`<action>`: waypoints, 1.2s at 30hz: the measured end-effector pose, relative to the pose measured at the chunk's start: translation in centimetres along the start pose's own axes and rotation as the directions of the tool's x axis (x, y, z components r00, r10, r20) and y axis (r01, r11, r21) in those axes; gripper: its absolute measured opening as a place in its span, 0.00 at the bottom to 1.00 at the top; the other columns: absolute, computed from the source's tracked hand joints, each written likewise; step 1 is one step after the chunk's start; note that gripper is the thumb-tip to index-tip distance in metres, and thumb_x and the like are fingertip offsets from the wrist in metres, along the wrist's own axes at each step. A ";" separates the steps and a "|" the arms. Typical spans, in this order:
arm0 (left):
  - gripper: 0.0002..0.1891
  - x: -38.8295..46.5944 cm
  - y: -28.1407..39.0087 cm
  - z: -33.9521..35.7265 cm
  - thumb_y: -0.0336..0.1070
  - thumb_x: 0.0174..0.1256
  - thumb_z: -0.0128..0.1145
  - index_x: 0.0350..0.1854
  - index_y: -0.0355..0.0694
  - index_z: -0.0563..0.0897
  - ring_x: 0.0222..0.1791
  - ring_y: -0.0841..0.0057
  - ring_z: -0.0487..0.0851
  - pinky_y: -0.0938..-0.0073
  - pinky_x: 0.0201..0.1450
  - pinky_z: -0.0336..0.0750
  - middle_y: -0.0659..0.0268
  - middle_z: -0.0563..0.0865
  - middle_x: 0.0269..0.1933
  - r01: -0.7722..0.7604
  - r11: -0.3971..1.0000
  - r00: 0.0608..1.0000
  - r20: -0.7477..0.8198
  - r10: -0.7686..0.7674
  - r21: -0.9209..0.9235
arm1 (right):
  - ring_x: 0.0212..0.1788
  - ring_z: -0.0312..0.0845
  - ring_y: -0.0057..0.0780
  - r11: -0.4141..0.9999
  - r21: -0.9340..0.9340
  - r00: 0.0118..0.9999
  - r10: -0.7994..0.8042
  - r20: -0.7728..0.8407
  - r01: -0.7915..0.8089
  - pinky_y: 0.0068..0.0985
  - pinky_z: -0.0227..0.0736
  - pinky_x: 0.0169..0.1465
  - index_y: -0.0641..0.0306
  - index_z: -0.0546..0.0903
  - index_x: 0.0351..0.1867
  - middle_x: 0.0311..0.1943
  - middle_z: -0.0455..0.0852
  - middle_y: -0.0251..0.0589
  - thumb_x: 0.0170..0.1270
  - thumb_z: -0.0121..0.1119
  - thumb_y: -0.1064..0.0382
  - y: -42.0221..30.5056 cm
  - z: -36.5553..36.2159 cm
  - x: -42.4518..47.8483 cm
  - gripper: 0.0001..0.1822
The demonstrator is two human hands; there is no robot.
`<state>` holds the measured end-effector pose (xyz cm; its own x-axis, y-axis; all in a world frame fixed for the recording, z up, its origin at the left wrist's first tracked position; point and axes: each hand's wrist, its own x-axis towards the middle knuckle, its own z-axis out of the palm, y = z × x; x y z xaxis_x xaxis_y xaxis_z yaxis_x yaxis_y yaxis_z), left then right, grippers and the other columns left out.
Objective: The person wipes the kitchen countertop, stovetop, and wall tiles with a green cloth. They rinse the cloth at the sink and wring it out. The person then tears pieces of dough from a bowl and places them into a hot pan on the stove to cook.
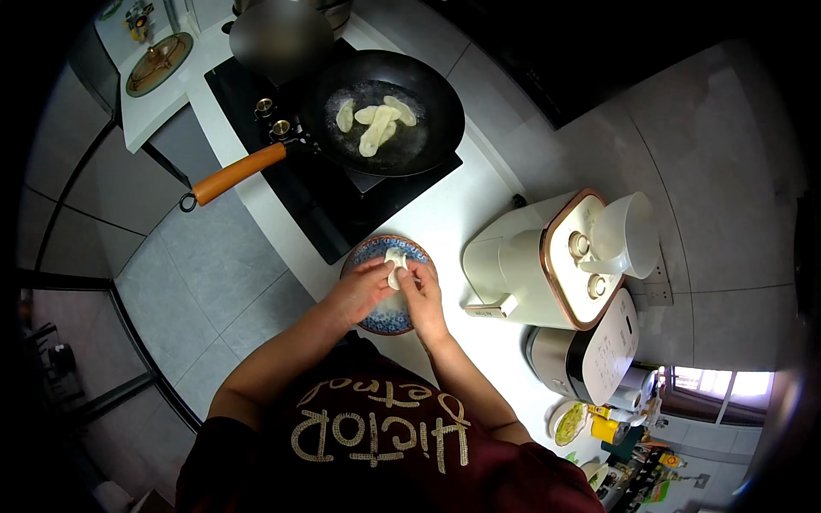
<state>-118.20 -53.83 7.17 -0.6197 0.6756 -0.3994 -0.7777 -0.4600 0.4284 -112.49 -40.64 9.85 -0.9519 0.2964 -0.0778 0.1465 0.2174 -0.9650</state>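
Between the fingers of both hands I hold a pale piece of dough (pixel 396 268), elongated like a dumpling. My left hand (pixel 367 288) grips its left side, and my right hand (pixel 420 290) has its thumb on the right side. Directly beneath is a blue-patterned plate (pixel 389 328) with a brown rim, partly covered by my hands. Farther forward, a black wok (pixel 436 128) with a wooden handle (pixel 238 173) sits on the black stove (pixel 321 211). Several pale dumplings (pixel 378 128) lie in its middle, some overlapping, with whitish liquid around them.
A cream air fryer (pixel 513 263) stands right of the plate, carrying a translucent plastic cup (pixel 628 237). Behind it is a rice cooker (pixel 577 359). A bowl of green food (pixel 569 423) and bottles stand farther right. A glass lid (pixel 159 64) lies at the upper left.
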 end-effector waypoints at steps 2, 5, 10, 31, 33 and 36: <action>0.13 -0.3 0.0 0.2 0.37 0.70 0.53 0.53 0.39 0.76 0.56 0.75 0.77 0.67 0.63 0.68 0.65 0.80 0.53 0.015 1.000 0.999 0.051 -0.015 -0.004 | 0.37 0.69 0.18 0.999 0.037 1.000 0.007 -0.023 -0.006 0.18 0.67 0.42 0.66 0.80 0.38 0.34 0.76 0.33 0.69 0.54 0.61 -1.2 0.4 -0.1 0.09; 0.12 -0.4 -0.2 0.2 0.38 0.69 0.53 0.52 0.42 0.78 0.55 0.77 0.76 0.68 0.63 0.67 0.68 0.81 0.52 0.002 0.999 0.998 0.057 -0.004 0.042 | 0.32 0.75 0.22 0.999 0.032 0.999 0.008 -0.032 -0.007 0.21 0.69 0.36 0.69 0.79 0.37 0.28 0.79 0.37 0.66 0.57 0.64 0.8 0.3 0.3 0.08; 0.11 -0.6 0.3 1.1 0.39 0.68 0.56 0.49 0.43 0.80 0.50 0.80 0.77 0.71 0.58 0.68 0.72 0.82 0.48 -0.006 0.993 0.999 -0.052 0.012 0.120 | 0.29 0.76 0.32 0.982 -0.183 0.999 -0.043 0.019 0.045 0.27 0.69 0.35 0.67 0.78 0.34 0.26 0.79 0.44 0.69 0.53 0.61 1.1 0.0 0.3 0.10; 0.08 -1.6 3.4 1.8 0.31 0.65 0.56 0.44 0.36 0.79 0.42 0.84 0.78 0.83 0.44 0.73 0.69 0.82 0.40 -0.129 0.751 0.974 0.225 -0.027 0.648 | 0.32 0.77 0.45 0.914 -0.366 0.880 0.020 0.475 0.177 0.32 0.70 0.38 0.65 0.76 0.40 0.27 0.80 0.51 0.70 0.49 0.63 -5.5 -4.0 1.4 0.08; 0.06 -1.3 2.9 1.5 0.32 0.67 0.55 0.41 0.36 0.80 0.38 0.85 0.77 0.83 0.42 0.73 0.71 0.81 0.37 -0.155 0.695 0.977 0.214 0.003 0.702 | 0.28 0.76 0.40 0.902 -0.387 0.883 0.012 0.468 0.192 0.29 0.69 0.36 0.66 0.76 0.39 0.24 0.79 0.50 0.70 0.50 0.63 -5.6 -4.1 1.5 0.08; 0.06 -1.2 2.5 1.1 0.33 0.69 0.53 0.38 0.36 0.80 0.32 0.87 0.76 0.84 0.37 0.73 0.71 0.81 0.34 -0.146 0.719 0.980 0.200 0.009 0.680 | 0.27 0.74 0.33 0.907 -0.394 0.904 0.035 0.426 0.150 0.27 0.69 0.35 0.67 0.77 0.37 0.24 0.79 0.46 0.69 0.51 0.62 -5.6 -3.8 1.5 0.09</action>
<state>-119.26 -55.16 9.64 -0.5928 0.7733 -0.2251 -0.3969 -0.0373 0.9171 -113.74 -37.85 16.11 -0.9701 -0.1202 -0.2108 0.0960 0.6080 -0.7881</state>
